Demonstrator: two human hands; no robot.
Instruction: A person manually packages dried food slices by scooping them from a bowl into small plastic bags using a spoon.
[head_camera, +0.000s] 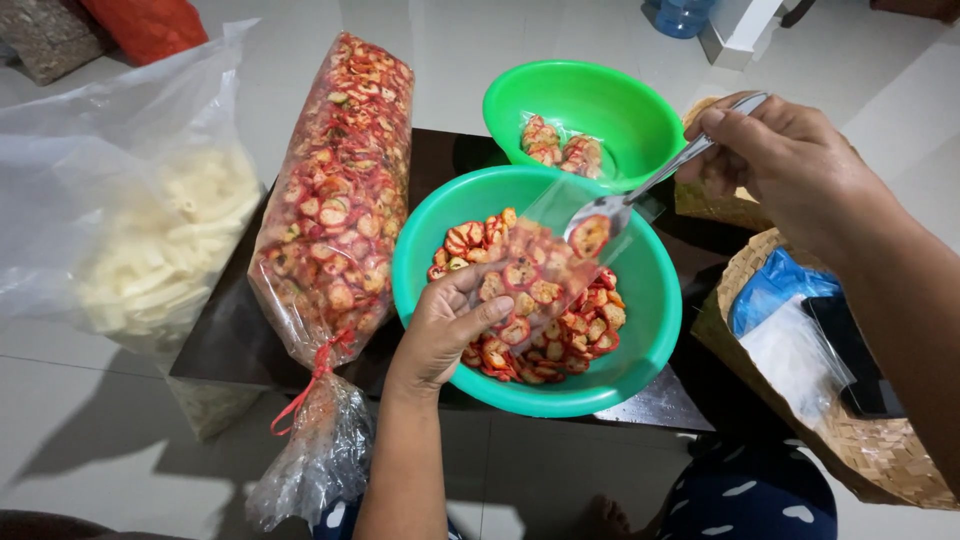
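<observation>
The left hand (450, 325) pinches a small clear plastic bag (535, 265), partly filled, over the teal plastic bowl (640, 330) of red-rimmed chips; at two o'clock, the right hand (790, 160) grips a metal spoon (640, 190) delivering one more. Many chips remain.

head cam | looks steeply down | close over low table (230, 340)
</observation>
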